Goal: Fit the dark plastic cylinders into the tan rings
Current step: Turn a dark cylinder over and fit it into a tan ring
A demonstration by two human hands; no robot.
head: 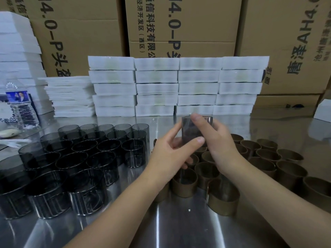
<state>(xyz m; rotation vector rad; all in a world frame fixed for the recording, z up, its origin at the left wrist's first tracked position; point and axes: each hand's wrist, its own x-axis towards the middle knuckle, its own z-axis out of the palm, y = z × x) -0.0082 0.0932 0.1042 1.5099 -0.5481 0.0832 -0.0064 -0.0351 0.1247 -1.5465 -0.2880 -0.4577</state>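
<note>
One dark see-through cylinder (190, 130) is held upright above the tan rings, between both hands. My left hand (170, 154) grips its lower left side, thumb across the front. My right hand (217, 140) grips its right side, with a fingertip on the top rim. Whether a tan ring sits on the cylinder's hidden lower end I cannot tell. Several more dark cylinders (77, 158) stand in rows on the left of the steel table. Several tan rings (265, 156) stand packed together on the right, some under my hands.
White foam trays (177, 86) are stacked along the back of the table (161, 230), with cardboard boxes (197, 24) behind. A water bottle (19, 104) stands far left. A taller foam stack (18, 42) rises at the left edge.
</note>
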